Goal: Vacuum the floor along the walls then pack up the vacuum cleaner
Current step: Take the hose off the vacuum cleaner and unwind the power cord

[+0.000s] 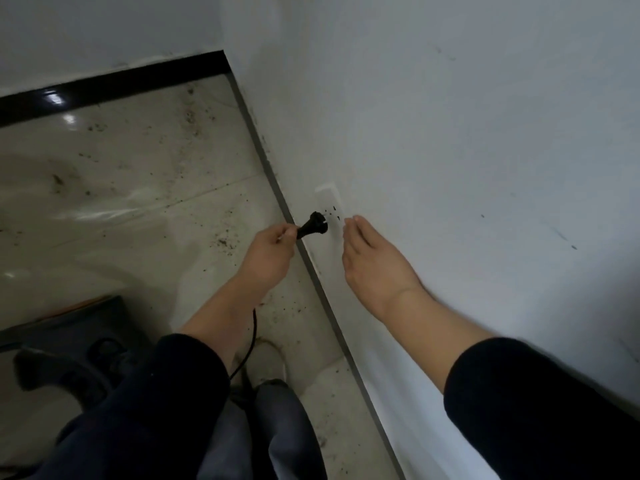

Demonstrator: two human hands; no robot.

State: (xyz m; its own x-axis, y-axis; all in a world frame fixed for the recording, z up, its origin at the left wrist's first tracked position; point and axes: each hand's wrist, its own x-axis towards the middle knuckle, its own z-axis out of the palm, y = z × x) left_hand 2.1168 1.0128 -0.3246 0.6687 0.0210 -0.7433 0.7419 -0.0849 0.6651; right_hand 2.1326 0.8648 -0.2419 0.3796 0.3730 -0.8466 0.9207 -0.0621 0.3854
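The left hand (272, 249) pinches the black rubber plug (311, 225) just short of the white plastic wall socket (330, 211), whose plate the open-fingered right hand (374, 261) touches (the dark grey vacuum cleaner (69, 358) sits lower left), so tilted prongs could miss the slots or graze those fingertips.
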